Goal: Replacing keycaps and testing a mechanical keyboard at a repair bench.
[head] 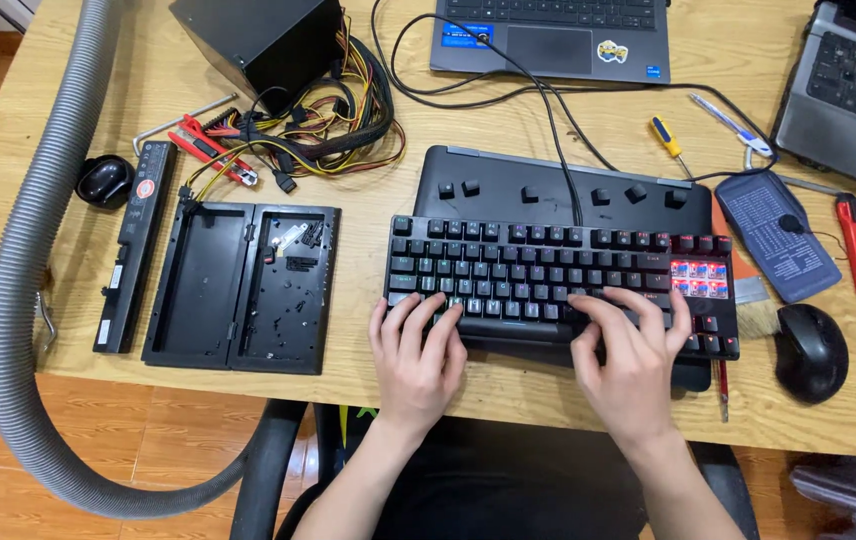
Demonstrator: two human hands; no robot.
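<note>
**Here, both hands rest on a keyboard with some caps off**

Here we see our left hand (416,352) lying flat on the lower left rows of the black mechanical keyboard (558,285), fingers spread and slightly curled, gripping nothing. Our right hand (633,355) lies the same way on the lower right rows, fingertips on the keys, open and holding nothing. The keyboard sits near the front edge of the wooden surface (368,395), directly ahead of us, its cable running back toward a laptop (553,35).

As for progress, we judge the work partly done: a small block at the keyboard's right end shows bare red switches (699,279) where caps are missing, while most other keys carry their caps. Several loose black keycaps (636,192) lie on a black tray-like cover (548,185) just behind the keyboard, well spread apart. Whether caps are coming off or going on, we cannot tell.

Moving outward to containers, an opened black plastic case (243,285) lies flat to the left, both halves up; its right half holds a few small parts and screws, its left half looks bare. Beside it lie a long black battery pack (133,245) and red-handled cutters (210,150). A black power supply box (263,40) with a bundle of coloured wires stands behind. To the right sit a black mouse (810,352), a small brush (753,305) and a yellow-handled screwdriver (666,138).
</note>
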